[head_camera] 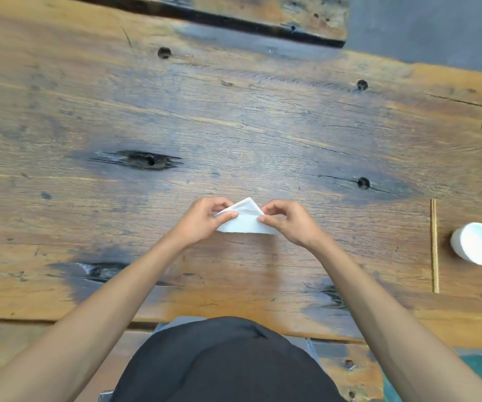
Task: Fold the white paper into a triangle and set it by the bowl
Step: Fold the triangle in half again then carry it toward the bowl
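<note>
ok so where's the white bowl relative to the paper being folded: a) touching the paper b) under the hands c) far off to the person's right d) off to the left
c: the small round white bowl stands far off to the right on the worn wooden table, well apart from the folded white paper pinched between the left hand and right hand.

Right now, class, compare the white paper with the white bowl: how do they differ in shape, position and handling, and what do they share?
The white paper is a flat, creased, roughly triangular fold; the white bowl is round and hollow. The paper sits mid-table, straight ahead of the person; the bowl stands far to the right, beyond a thin pale stick. The paper is pinched by the left hand and right hand; the bowl is untouched. Both are white.
</note>
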The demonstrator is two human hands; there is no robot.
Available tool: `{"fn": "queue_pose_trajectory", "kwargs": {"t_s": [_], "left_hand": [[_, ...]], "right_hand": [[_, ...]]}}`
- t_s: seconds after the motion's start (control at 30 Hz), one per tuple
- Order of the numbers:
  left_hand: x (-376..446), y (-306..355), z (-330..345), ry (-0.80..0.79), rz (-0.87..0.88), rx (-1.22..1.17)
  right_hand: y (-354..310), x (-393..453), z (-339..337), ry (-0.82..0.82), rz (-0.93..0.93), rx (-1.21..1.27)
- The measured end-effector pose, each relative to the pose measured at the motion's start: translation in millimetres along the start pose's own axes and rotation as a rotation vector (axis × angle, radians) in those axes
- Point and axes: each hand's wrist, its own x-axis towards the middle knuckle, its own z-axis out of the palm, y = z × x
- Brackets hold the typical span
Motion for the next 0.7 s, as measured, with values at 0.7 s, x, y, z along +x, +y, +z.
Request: {"fn": "queue_pose_trajectory", "kwargs": {"t_s": [0.7], "left_hand": [[0.1,61.0,39.4,-0.253,-0.009,-0.026]], "right_hand": [[41.5,-127.0,-27.9,0.552,0.054,0.38]]}}
